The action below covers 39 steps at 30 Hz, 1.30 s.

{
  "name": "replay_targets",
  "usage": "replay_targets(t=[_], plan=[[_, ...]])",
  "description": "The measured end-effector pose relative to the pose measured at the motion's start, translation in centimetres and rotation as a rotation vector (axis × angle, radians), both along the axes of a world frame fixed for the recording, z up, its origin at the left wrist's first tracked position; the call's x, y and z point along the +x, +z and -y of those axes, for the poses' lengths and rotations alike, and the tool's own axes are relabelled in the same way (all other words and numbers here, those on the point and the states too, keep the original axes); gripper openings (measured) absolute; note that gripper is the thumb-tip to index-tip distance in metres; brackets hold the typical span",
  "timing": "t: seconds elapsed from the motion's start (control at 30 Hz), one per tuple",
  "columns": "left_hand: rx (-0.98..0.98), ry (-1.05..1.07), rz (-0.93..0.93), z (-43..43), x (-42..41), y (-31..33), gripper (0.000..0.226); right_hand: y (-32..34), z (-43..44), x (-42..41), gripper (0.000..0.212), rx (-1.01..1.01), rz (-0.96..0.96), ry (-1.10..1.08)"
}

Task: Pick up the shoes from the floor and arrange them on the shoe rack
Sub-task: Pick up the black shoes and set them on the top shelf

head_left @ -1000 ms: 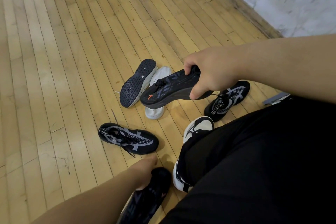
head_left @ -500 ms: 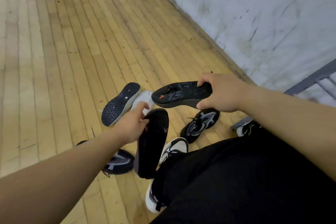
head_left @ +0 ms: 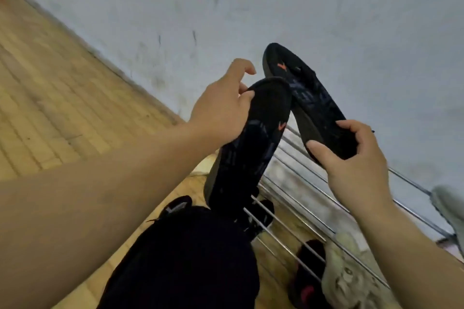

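In the head view, the left hand [head_left: 221, 110] pinches the end of one black shoe [head_left: 248, 148] and the right hand [head_left: 356, 165] is wrapped tight around the heel of the other black shoe [head_left: 308, 100], both up in the air above the shoe rack [head_left: 311, 218]. This looks like the carrying step, and next each shoe needs to go flat on the top bars, side by side. The rack already has a pale shoe [head_left: 344, 273] on top and a dark shoe [head_left: 306, 278] lower down, under the bars.

You hold two matt black cloth shoes [head_left: 253, 148] with orange marks, above a shoe rack [head_left: 298, 165] of shiny thin metal rods; the floor [head_left: 50, 98] is pale wood strips, the wall [head_left: 326, 7] scuffed matt paint.
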<state>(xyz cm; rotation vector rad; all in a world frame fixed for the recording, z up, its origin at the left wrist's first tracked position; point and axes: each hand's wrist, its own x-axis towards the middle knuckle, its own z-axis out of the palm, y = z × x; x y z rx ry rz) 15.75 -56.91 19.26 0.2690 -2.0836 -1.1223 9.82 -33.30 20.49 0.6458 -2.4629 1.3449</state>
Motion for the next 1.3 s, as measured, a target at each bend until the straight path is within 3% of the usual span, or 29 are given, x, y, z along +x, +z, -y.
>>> replay_targets(t=[0.07,0.27,0.57,0.67,0.8,1.03,1.3], plan=[[-0.004,-0.047,-0.017,-3.3,-3.0,1.7,0.026,-0.8,-3.2,-0.9,0.052,-0.080,0.019,-0.108],[0.222,-0.084,-0.026,-9.9,-12.0,2.5,0.023,-2.7,-9.0,-4.6,0.049,-0.233,0.097,-0.315],[0.489,-0.030,0.150,-12.9,-21.2,1.1,0.036,-4.8,-10.4,-10.8,0.056,-0.082,0.162,-0.356],[0.396,-0.009,0.278,-13.6,-22.2,-0.4,0.041,-5.4,-10.3,-11.7,0.052,0.020,0.203,-0.323],[0.286,-0.091,0.256,-14.9,-22.2,-2.7,0.032,-5.3,-11.3,-11.7,0.045,-0.014,0.221,-0.298],[0.344,-0.179,0.282,-15.0,-20.7,-2.2,0.044,-5.2,-11.5,-10.5,0.052,0.042,0.203,-0.213],[0.019,-0.406,0.385,-16.4,-16.9,-2.1,0.065,-5.0,-11.6,-11.0,0.041,0.034,0.217,-0.221]])
